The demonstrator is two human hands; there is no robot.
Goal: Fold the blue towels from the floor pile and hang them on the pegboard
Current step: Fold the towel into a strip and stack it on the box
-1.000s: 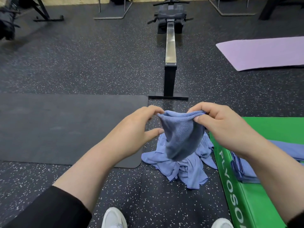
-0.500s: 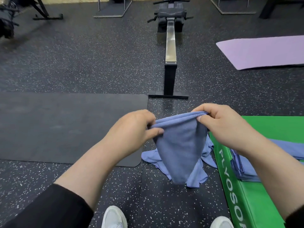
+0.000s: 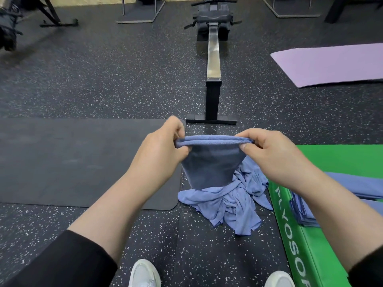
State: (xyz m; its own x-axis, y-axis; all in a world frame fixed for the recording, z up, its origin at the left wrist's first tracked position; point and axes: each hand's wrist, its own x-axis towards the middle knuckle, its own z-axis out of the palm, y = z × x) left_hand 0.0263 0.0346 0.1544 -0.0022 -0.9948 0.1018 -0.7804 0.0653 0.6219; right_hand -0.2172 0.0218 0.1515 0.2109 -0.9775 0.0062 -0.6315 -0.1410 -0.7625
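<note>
Floor [image 3: 103,83] of dark speckled rubber carries a black mat [image 3: 72,162] at left, a purple mat [image 3: 331,65] far right and a rower [image 3: 213,59] running straight ahead. A green box [image 3: 323,235] at right bears folded towels [image 3: 306,214]. The pile [image 3: 232,201] of blue towels lies crumpled on the floor beside the box. Above it hangs a towel [image 3: 211,164], doubled over, its top edge stretched level between the left hand [image 3: 159,150] and right hand [image 3: 271,154], each pinching one end, well apart.
</note>
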